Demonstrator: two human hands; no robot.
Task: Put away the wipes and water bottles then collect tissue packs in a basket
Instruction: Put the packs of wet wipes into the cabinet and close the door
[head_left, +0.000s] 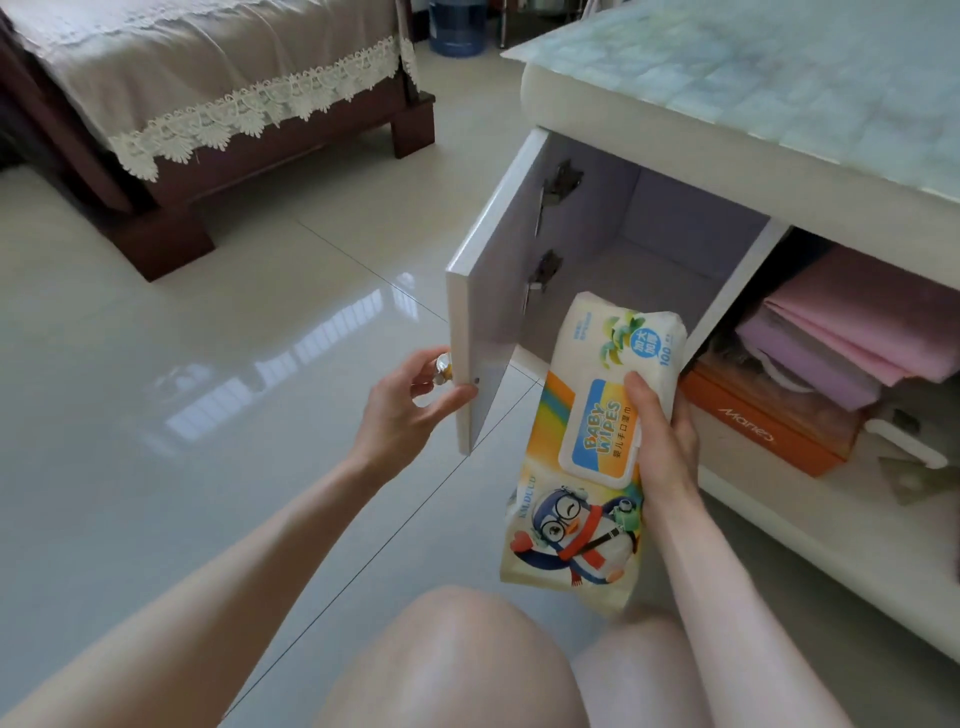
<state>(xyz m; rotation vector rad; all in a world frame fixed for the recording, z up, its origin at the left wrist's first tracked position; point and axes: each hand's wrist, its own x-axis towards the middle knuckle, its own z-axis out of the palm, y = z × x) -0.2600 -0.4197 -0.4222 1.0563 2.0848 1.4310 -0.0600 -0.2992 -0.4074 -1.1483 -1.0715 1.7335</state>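
Note:
A large pack of baby wipes (587, 452), with a penguin print and a white flip lid, is held upright in my right hand (662, 436) just in front of an open cabinet compartment (649, 260). The compartment's inside looks bare. My left hand (410, 410) grips the round metal knob (444, 366) on the edge of the white cabinet door (493, 291), which stands swung open to the left. No water bottles, tissue packs or basket show here.
The low white cabinet has a glass-covered top (779, 67). Its right compartment holds folded pink and purple cloth (841, 338) over an orange box (763, 421). A dark wooden sofa with lace cover (208, 104) stands at the far left. A blue water jug (457, 26) is behind. My knees are below.

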